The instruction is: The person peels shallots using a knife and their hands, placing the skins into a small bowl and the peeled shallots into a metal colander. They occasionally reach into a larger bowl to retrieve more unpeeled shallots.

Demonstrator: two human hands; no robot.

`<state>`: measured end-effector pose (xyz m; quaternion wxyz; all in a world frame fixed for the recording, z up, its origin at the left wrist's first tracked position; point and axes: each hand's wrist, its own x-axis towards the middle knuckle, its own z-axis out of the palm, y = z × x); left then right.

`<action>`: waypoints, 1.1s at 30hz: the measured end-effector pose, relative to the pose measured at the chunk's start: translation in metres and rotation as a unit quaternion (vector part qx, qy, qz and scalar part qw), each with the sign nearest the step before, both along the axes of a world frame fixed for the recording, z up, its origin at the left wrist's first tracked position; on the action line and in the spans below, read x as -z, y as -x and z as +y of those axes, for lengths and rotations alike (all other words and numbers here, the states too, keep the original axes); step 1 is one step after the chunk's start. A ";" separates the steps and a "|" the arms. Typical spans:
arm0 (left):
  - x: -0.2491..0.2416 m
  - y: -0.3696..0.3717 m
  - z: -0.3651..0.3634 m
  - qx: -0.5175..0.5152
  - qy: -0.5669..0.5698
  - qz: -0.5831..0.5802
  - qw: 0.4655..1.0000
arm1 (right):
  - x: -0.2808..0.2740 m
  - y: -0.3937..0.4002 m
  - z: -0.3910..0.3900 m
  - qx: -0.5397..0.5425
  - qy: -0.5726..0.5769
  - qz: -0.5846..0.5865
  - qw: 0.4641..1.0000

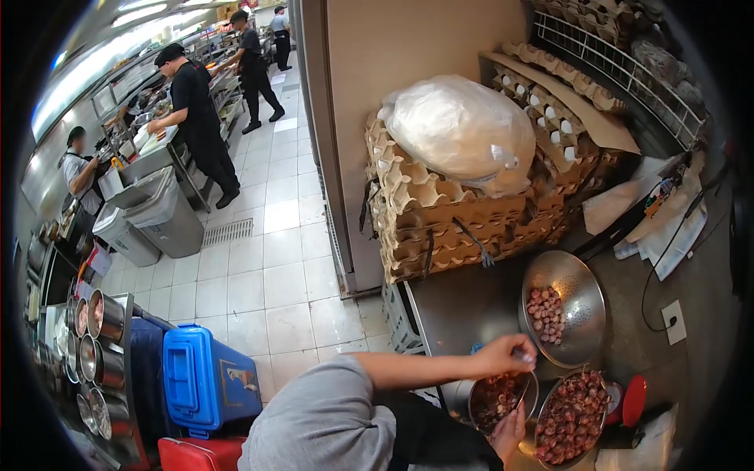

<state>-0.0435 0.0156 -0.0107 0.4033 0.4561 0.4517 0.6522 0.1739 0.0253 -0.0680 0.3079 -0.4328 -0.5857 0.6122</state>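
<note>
The pot (496, 400) sits on the steel counter (463, 306), mouth up. The left hand (509, 430) grips its near rim, fingers closed on it. The right hand (506, 355) hovers above, fingertips pinched on something small. Beside it sit a bowl (572, 416) and a colander (577, 298).

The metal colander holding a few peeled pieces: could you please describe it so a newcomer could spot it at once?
Start at the tall stack of egg trays. On the steel counter just below it sits the metal colander, perforated and tilted. Unlike the two full bowls nearer the hands, it holds only a small cluster.
</note>
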 end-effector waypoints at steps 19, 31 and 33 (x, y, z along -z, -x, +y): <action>0.011 -0.075 0.100 0.181 -0.007 0.192 0.964 | -0.033 -0.034 -0.047 0.225 -0.067 0.140 0.962; 0.021 -0.136 0.142 0.195 -0.041 0.551 0.810 | -0.060 -0.053 -0.080 0.329 -0.035 0.136 0.934; 0.013 -0.140 0.141 0.196 -0.011 0.556 0.808 | -0.060 -0.052 -0.081 0.332 -0.032 0.134 0.933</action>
